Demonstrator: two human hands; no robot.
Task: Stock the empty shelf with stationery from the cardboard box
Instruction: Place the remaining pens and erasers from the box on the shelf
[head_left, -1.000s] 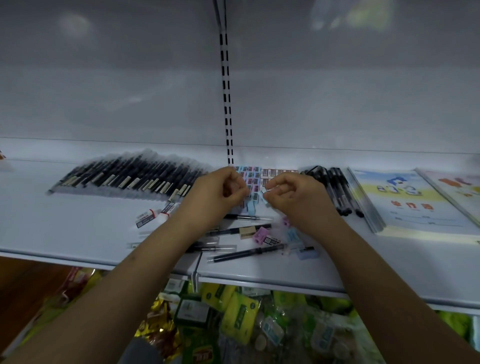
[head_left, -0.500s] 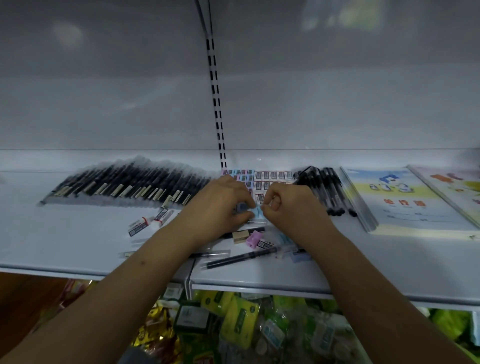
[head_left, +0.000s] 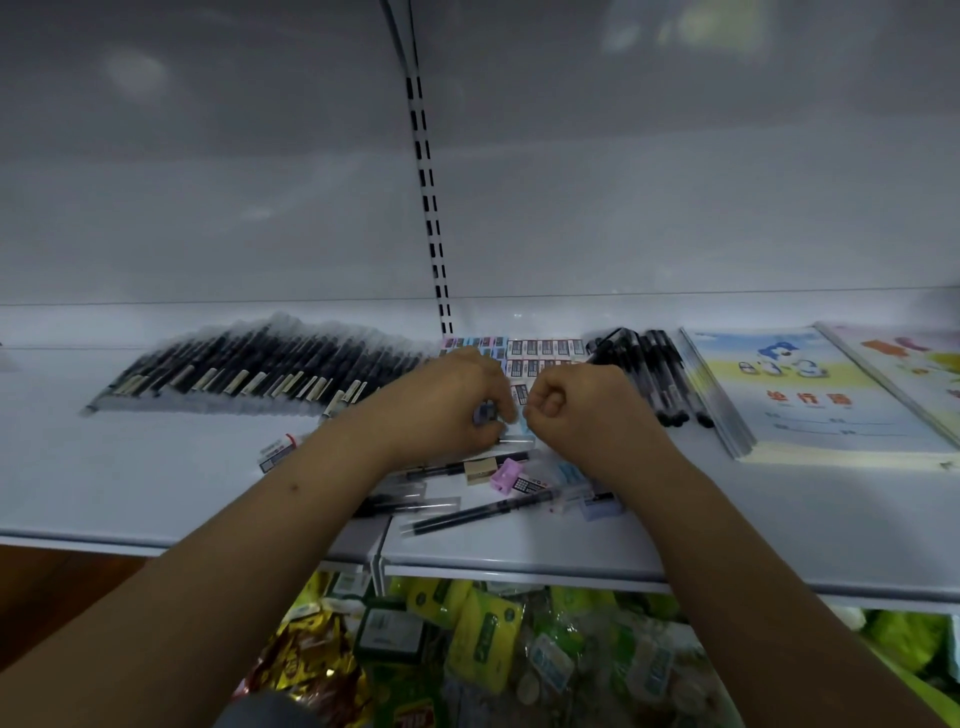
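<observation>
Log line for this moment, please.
left hand: pinching small blue eraser | right hand: fist, grip contents hidden | white metal shelf: loose black pens at front

We're facing a pale grey back panel (head_left: 208, 182) with a slotted black-and-white upright (head_left: 428, 208) running down its middle. Dim light, soft glare patches up top. Below the white shelf edge (head_left: 519, 564) we see a brown floor (head_left: 62, 582) at left.

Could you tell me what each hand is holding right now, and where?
Left hand pinches a small bluish eraser at its fingertips. Right hand is fisted; contents cannot be told.
</observation>
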